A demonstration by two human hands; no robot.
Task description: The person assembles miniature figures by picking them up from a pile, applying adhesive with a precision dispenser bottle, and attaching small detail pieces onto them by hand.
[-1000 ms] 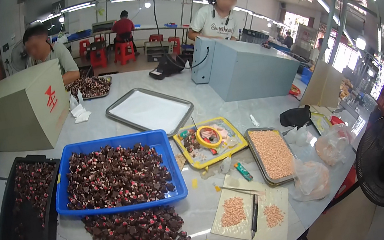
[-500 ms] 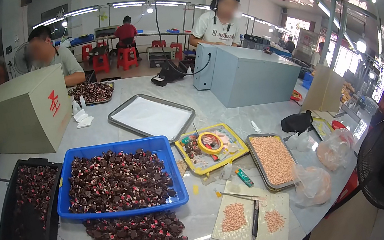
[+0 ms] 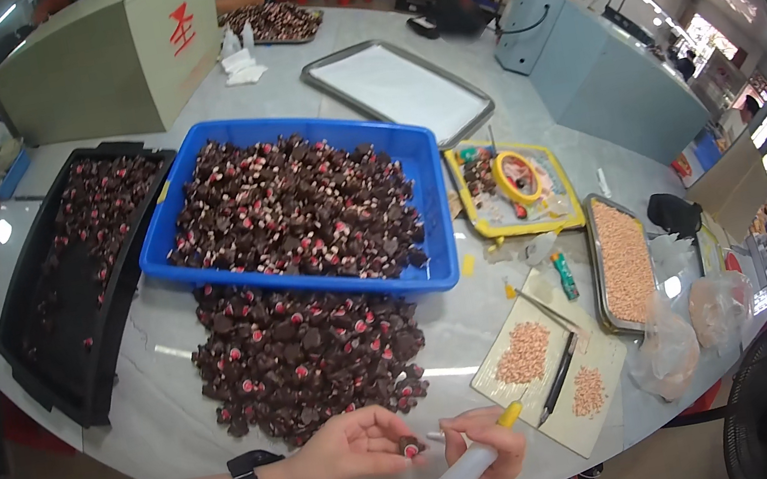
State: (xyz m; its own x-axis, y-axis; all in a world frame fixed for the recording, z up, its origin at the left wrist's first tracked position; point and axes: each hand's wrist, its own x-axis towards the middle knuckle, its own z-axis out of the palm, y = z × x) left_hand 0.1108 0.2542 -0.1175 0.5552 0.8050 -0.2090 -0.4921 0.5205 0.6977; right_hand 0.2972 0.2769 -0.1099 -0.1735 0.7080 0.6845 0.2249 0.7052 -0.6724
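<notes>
Near the table's front edge, my left hand [image 3: 362, 444] is closed in a pinch around a small dark brown piece [image 3: 410, 447] with a red-and-white spot. Just right of it, my right hand [image 3: 500, 450] grips a whitish squeeze bottle [image 3: 465, 471] with a yellow end. A thin pale tip [image 3: 435, 435] sticks out from the right fingers toward the pinched piece, apart from it; what it belongs to is unclear. Behind my left hand lies a loose heap of similar dark pieces [image 3: 306, 354]. Beyond the heap, a blue tray [image 3: 436, 220] holds many more.
A black tray [image 3: 70, 368] stands left. At right are a board [image 3: 579, 435] with pale bits and a black pen-like tool [image 3: 557, 383], a tray of pale bits [image 3: 623, 260], a yellow-rimmed tray [image 3: 568, 221] and plastic bags [image 3: 672, 354]. A paper-lined tray [image 3: 397, 80] lies farther back.
My view has tilted down and turned left. Both hands, barely in view before at the lower edge, now show fully, with the dark piece and the squeeze bottle in them.
</notes>
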